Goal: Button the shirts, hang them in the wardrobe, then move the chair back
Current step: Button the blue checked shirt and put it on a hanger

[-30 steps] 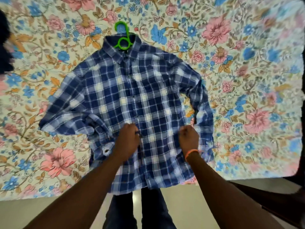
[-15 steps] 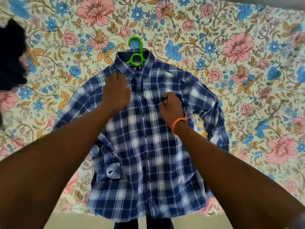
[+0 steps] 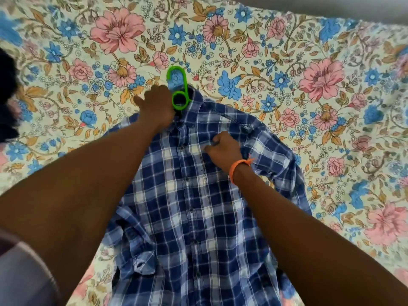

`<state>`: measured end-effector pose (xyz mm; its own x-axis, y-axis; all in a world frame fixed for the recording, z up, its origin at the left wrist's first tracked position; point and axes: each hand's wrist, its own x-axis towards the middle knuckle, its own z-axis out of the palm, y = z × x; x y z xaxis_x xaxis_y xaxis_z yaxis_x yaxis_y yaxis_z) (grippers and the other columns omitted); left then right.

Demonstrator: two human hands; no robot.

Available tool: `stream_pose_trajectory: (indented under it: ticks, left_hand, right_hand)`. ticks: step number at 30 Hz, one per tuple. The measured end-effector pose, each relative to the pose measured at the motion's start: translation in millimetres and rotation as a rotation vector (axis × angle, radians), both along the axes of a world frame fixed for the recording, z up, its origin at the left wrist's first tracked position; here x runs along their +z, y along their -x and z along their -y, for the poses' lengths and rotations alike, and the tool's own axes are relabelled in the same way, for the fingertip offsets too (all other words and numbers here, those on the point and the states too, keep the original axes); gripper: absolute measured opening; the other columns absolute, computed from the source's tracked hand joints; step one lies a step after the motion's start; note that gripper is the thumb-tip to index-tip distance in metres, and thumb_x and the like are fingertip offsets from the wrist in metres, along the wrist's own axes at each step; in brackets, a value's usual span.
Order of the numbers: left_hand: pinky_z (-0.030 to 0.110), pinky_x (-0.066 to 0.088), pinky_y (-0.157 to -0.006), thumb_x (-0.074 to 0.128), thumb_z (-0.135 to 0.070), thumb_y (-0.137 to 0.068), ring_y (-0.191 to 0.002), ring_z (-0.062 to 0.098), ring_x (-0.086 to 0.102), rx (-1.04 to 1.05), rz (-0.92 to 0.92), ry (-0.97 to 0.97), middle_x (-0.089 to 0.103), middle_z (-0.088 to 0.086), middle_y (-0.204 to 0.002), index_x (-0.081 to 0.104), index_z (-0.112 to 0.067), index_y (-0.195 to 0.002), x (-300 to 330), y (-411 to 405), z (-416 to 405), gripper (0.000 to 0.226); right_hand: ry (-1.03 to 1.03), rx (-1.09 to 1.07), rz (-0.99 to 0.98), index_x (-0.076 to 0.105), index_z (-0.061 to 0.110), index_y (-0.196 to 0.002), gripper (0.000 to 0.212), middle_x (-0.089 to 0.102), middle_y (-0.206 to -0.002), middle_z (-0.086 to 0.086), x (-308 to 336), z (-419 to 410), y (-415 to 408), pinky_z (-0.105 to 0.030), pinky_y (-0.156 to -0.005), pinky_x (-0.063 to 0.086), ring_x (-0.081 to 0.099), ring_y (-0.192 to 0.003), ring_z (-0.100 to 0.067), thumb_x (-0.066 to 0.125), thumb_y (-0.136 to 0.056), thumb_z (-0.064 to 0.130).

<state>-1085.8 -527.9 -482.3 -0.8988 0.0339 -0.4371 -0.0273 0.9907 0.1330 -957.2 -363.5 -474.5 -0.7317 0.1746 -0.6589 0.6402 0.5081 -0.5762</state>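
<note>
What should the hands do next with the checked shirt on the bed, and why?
Probably the left hand should close round the green hanger's hook and lift. The blue checked shirt looks buttoned down its front and lies flat on the flowery bedsheet, with the hook sticking out of the collar right beside that hand. The right hand pinches the shirt's chest, which could steady it.

L hand point(image 3: 157, 107) reaching fwd, fingers spread, R hand point(image 3: 224, 150) fingers curled, pinching, both arms extended

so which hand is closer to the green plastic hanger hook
Left. The left hand is at the collar right beside the green plastic hanger hook; the right hand is lower, pinching the blue plaid shirt at the chest.
</note>
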Motion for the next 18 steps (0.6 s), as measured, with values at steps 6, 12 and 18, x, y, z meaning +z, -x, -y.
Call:
stream_pose_trajectory:
  ticks: [6, 12, 18]
  left_hand:
    - [0.045, 0.027, -0.083, 0.059, -0.023, -0.086, -0.079, 0.028, 0.054, -0.015, 0.08, -0.33, 0.052, 0.007, -0.075, 0.047, -0.013, -0.072, 44.5, -16.8, -3.8, 0.021]
    - [0.04, 0.027, -0.083, 0.051, -0.019, -0.092, -0.083, 0.023, 0.056, -0.279, -0.121, -0.296, 0.056, -0.004, -0.086, 0.049, -0.024, -0.084, 149.4, -62.4, -20.1, 0.01]
    - [0.048, 0.048, -0.077, 0.053, -0.011, -0.088, -0.084, 0.03, 0.061, -0.214, -0.245, -0.526, 0.065, 0.005, -0.092, 0.063, -0.014, -0.1, 280.8, -122.5, -4.8, 0.016]
  right_hand:
    - [-0.036, -0.148, -0.169, 0.055, 0.009, -0.117, 0.024, 0.059, -0.095, -0.001, 55.3, -12.2, 9.3, -0.033, -0.069, 0.051, 0.058, -0.076, -0.015, 0.062, -0.096, 0.018]
    - [0.067, -0.139, -0.419, 0.031, 0.019, -0.153, 0.073, 0.037, -0.156, -0.003, 144.3, -21.0, 23.4, -0.03, -0.113, 0.028, 0.033, -0.142, -0.018, 0.07, -0.093, 0.029]
    - [0.134, 0.053, -0.545, 0.071, 0.021, -0.095, 0.014, 0.071, -0.09, 0.006, 290.0, -11.5, 4.4, -0.034, -0.081, 0.055, 0.067, -0.084, -0.005, 0.059, -0.1, 0.02]
